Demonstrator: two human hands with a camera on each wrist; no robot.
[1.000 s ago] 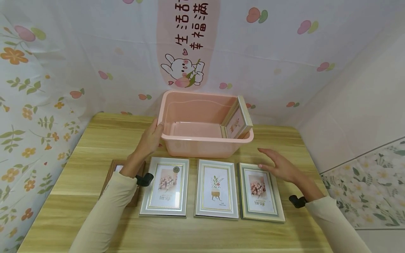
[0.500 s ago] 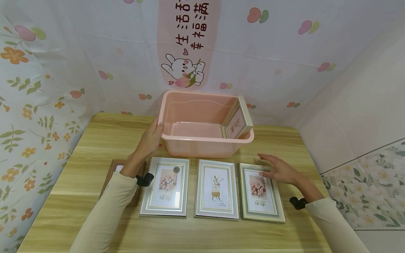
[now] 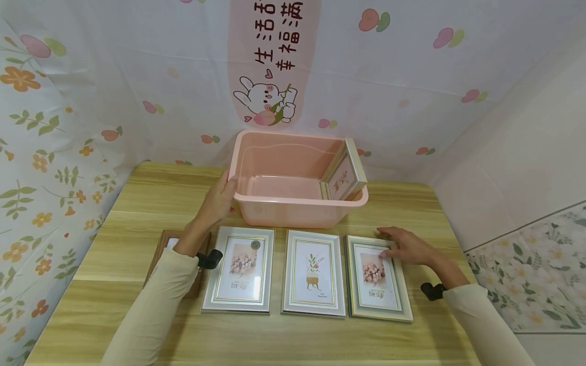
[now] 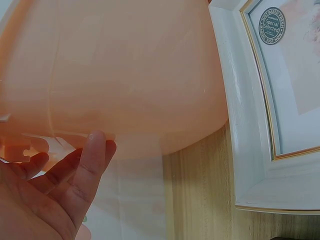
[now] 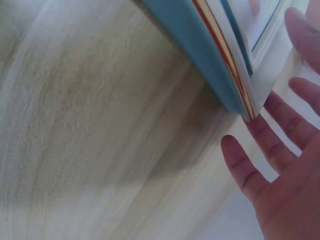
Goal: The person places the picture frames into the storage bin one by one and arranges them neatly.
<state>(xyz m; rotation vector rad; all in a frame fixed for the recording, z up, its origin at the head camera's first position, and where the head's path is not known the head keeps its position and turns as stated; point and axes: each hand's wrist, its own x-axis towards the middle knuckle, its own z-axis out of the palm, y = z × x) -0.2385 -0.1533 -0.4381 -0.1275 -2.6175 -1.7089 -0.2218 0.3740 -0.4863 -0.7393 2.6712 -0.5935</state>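
Note:
A pink plastic basin (image 3: 293, 214) stands near the back of the table. My left hand (image 3: 216, 202) holds its left rim; in the left wrist view the fingers (image 4: 91, 160) lie against its end wall. Inside the basin, a pale picture frame (image 3: 344, 179) leans on the right end. Over the far right corner of the rightmost picture frame (image 3: 405, 285), which has a green-gold border and a flower print, is my right hand (image 3: 406, 246). Its thumb reaches over the face, and the spread fingers (image 5: 270, 145) touch or nearly touch the far edge in the right wrist view.
Two white picture frames, one with flowers (image 3: 208, 295) and one with a plant pot (image 3: 289, 295), lie left of the rightmost one. A brown frame (image 3: 157, 247) is partly covered by my left forearm. A printed cloth (image 3: 183, 91) hangs behind the table (image 3: 256, 340).
My right hand has come down slightly and closer to the far edge of the rightmost picture frame. The left hand, the basin and the frames have stayed put.

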